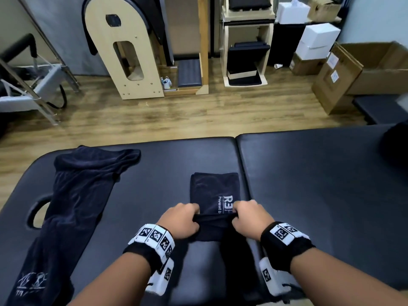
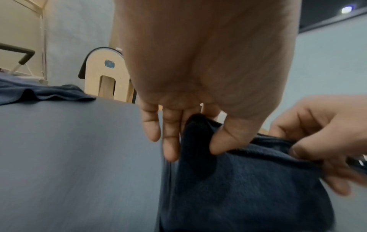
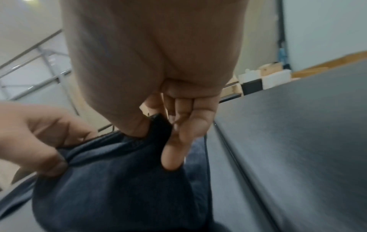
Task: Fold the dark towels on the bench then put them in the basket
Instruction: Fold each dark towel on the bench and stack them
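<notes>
A dark navy towel (image 1: 212, 191) with white lettering lies in the middle of the black padded bench (image 1: 309, 184), its far part folded flat. My left hand (image 1: 184, 220) pinches the towel's near left corner and my right hand (image 1: 249, 217) pinches the near right corner, lifting that edge off the bench. The left wrist view shows thumb and fingers of the left hand (image 2: 198, 136) clamped on the towel (image 2: 248, 180). In the right wrist view, the right hand (image 3: 158, 133) grips the towel (image 3: 119, 180) the same way. A second dark towel (image 1: 72, 206) lies unfolded at the bench's left.
The bench has a face hole (image 1: 36, 214) at its left end and a seam (image 1: 242, 168) down the middle. Beyond it on the wooden floor stand a wooden arched unit (image 1: 125, 54), shelving (image 1: 247, 45) and cardboard boxes (image 1: 353, 71). No basket is in view.
</notes>
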Demonstrator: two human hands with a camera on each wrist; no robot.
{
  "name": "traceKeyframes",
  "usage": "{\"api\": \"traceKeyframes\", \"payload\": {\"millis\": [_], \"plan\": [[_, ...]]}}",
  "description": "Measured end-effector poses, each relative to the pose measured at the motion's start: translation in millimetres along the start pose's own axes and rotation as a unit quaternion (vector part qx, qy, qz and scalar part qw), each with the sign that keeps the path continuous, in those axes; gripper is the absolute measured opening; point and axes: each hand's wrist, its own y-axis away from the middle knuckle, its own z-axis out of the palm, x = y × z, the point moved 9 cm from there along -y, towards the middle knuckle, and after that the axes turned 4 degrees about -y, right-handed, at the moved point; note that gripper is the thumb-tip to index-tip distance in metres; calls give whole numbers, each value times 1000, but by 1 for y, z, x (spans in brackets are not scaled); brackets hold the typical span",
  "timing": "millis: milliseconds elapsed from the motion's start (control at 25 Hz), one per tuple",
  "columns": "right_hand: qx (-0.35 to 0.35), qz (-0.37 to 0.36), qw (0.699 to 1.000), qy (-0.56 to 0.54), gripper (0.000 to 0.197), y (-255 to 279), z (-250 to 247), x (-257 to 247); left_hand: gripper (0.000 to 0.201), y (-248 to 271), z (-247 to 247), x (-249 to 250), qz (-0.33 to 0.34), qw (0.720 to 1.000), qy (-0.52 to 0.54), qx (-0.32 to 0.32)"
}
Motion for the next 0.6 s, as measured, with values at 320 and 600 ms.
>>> {"api": "traceKeyframes", "payload": {"millis": [320,600], "plan": [[145,74,979,-122,26,-87,-68,14,33,-77,-81,-28,-55,975,154,153],[65,183,979,-65,49,-90,10,39,41,-88,-20,-51,-156,987,30,33]]}}
